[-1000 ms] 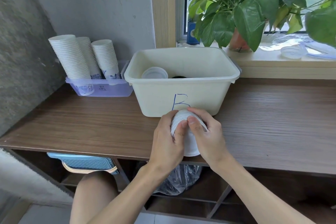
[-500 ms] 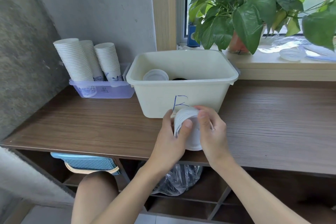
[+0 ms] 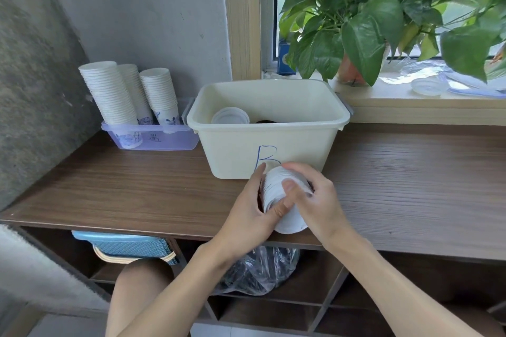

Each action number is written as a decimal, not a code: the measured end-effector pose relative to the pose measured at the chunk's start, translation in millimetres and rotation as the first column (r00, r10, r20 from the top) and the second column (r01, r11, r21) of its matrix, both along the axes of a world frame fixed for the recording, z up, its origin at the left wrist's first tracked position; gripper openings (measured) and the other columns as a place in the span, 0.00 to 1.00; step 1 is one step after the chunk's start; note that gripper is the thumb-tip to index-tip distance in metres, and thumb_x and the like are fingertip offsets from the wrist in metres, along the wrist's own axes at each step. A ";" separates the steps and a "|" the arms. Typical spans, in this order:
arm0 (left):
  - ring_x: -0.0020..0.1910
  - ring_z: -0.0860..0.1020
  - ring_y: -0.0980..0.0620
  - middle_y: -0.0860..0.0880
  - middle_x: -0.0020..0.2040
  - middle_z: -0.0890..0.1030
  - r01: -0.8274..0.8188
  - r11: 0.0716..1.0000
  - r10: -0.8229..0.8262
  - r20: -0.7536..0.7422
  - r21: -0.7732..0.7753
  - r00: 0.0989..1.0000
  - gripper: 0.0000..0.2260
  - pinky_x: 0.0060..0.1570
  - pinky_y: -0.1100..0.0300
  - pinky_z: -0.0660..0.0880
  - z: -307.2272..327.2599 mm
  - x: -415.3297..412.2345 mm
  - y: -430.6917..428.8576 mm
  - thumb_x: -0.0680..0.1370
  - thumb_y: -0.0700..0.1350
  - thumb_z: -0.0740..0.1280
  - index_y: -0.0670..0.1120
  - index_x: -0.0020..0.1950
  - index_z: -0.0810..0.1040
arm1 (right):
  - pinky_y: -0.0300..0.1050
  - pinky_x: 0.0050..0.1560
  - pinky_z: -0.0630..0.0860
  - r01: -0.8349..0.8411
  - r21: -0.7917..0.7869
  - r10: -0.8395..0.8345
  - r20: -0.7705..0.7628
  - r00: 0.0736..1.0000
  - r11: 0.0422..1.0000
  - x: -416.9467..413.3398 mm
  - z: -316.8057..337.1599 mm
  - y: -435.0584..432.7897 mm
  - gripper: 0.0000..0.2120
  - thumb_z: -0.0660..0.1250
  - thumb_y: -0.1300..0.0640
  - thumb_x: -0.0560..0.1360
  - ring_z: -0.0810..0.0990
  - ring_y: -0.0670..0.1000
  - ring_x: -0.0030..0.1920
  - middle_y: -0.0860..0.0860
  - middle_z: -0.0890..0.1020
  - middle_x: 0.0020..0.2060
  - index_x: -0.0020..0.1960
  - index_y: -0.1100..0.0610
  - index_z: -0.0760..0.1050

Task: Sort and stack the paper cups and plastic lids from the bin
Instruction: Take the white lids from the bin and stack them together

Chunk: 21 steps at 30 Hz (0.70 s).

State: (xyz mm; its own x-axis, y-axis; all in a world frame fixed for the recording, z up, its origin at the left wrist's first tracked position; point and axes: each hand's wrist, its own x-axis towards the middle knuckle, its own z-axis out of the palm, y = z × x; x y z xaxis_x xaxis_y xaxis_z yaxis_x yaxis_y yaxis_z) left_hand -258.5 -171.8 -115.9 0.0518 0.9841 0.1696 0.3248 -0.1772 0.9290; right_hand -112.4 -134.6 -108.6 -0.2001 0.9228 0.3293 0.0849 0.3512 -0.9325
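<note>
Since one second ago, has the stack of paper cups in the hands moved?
No: the stack of paper cups stays in front of the cream bin, just under its blue B.

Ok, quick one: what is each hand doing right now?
Left hand: closed, gripping the stack of white cups.
Right hand: closed, gripping the same stack, thumb on its side.

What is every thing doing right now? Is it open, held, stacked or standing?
Cup stack, tilted on its side, held by both hands.
Left hand, grips the cup stack.
Right hand, grips the cup stack.
Bin, open, upright on the table.
Lids, stacked inside the bin.
Tray, open, holds cups.
Tray cups, three standing stacks.
</note>
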 end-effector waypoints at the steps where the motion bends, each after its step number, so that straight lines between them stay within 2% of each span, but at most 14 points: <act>1: 0.66 0.72 0.69 0.62 0.66 0.76 -0.003 1.000 0.003 -0.010 -0.010 1.000 0.30 0.65 0.70 0.69 1.0 -1.3 -0.1 0.75 0.59 0.72 0.57 0.73 0.65 | 0.34 0.54 0.73 0.001 -0.028 -0.003 -0.065 0.998 1.000 0.0 -0.7 0.7 0.21 0.67 0.36 0.64 0.79 0.41 0.54 0.45 0.83 0.51 0.53 0.44 0.78; 3: 0.65 0.74 0.66 0.60 0.65 0.78 -0.019 1.000 0.019 -0.049 -0.001 0.999 0.28 0.66 0.64 0.70 -0.8 -3.2 1.1 0.75 0.59 0.70 0.57 0.73 0.67 | 0.32 0.53 0.72 -0.010 -0.052 0.004 -0.117 0.993 0.999 1.5 -0.9 3.2 0.21 0.67 0.35 0.64 0.79 0.39 0.54 0.40 0.84 0.49 0.52 0.45 0.79; 5: 0.65 0.73 0.68 0.62 0.65 0.77 -0.046 0.999 0.047 -0.084 0.022 0.995 0.25 0.64 0.70 0.69 -1.0 -2.7 -0.2 0.76 0.60 0.67 0.60 0.71 0.67 | 0.31 0.55 0.72 -0.040 -0.041 0.036 -0.086 0.996 0.998 2.6 -1.0 5.1 0.26 0.70 0.32 0.62 0.78 0.38 0.57 0.40 0.83 0.52 0.55 0.45 0.78; 7: 0.68 0.70 0.69 0.62 0.68 0.74 -0.056 0.997 0.060 -0.096 0.044 0.994 0.29 0.64 0.73 0.66 0.2 0.4 -2.0 0.75 0.65 0.64 0.57 0.74 0.65 | 0.30 0.57 0.71 -0.065 -0.035 0.063 -0.052 0.997 0.997 3.9 -0.9 6.5 0.33 0.69 0.25 0.59 0.77 0.39 0.60 0.40 0.81 0.55 0.57 0.44 0.77; 10: 0.70 0.65 0.71 0.64 0.71 0.69 -0.045 0.997 0.050 -0.092 0.056 0.994 0.36 0.66 0.74 0.62 1.9 4.6 -2.8 0.73 0.69 0.60 0.54 0.78 0.61 | 0.32 0.61 0.70 -0.080 -0.033 0.080 -0.027 0.996 0.996 6.2 -1.6 8.0 0.36 0.69 0.24 0.56 0.76 0.39 0.61 0.39 0.81 0.56 0.57 0.43 0.77; 13: 0.69 0.59 0.77 0.70 0.71 0.62 -0.007 0.999 0.010 -0.095 0.031 0.995 0.33 0.64 0.80 0.57 2.4 6.1 -2.5 0.77 0.63 0.64 0.56 0.77 0.56 | 0.31 0.59 0.72 -0.066 -0.037 0.063 -0.071 0.995 0.997 5.6 -2.0 8.2 0.35 0.70 0.25 0.56 0.77 0.39 0.60 0.41 0.82 0.55 0.56 0.45 0.79; 15: 0.71 0.59 0.74 0.64 0.74 0.62 0.007 1.000 -0.006 -0.122 0.005 0.993 0.36 0.65 0.81 0.55 0.1 6.3 -2.5 0.77 0.53 0.69 0.51 0.80 0.55 | 0.30 0.56 0.72 -0.041 -0.052 0.035 -0.122 0.992 0.998 4.6 -3.3 8.1 0.35 0.70 0.25 0.57 0.79 0.40 0.58 0.42 0.83 0.54 0.55 0.47 0.80; 18: 0.70 0.65 0.70 0.63 0.71 0.68 -0.035 0.998 0.040 -0.112 0.043 0.993 0.34 0.65 0.78 0.60 -1.6 6.7 -0.8 0.74 0.50 0.69 0.53 0.78 0.60 | 0.31 0.53 0.73 -0.027 -0.056 0.019 -0.143 0.990 0.998 3.4 -5.1 8.4 0.34 0.71 0.27 0.59 0.80 0.41 0.56 0.42 0.84 0.52 0.55 0.50 0.80; 21: 0.68 0.71 0.66 0.61 0.68 0.75 -0.073 0.995 0.077 -0.066 0.064 0.995 0.30 0.67 0.70 0.67 -4.4 6.6 0.2 0.72 0.48 0.71 0.53 0.73 0.68 | 0.31 0.51 0.73 -0.011 -0.043 0.004 -0.143 0.990 0.999 1.4 -6.5 9.0 0.25 0.72 0.35 0.63 0.81 0.41 0.53 0.42 0.85 0.49 0.52 0.50 0.81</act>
State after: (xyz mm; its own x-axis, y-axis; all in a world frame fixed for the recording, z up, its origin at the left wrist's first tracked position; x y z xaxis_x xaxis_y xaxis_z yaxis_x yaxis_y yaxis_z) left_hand -251.9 -171.6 -120.3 -0.0082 0.9735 0.2287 0.4017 -0.2063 0.8922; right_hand -111.0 -125.6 -115.1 -0.1608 0.9355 0.3145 -0.0528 0.3100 -0.9493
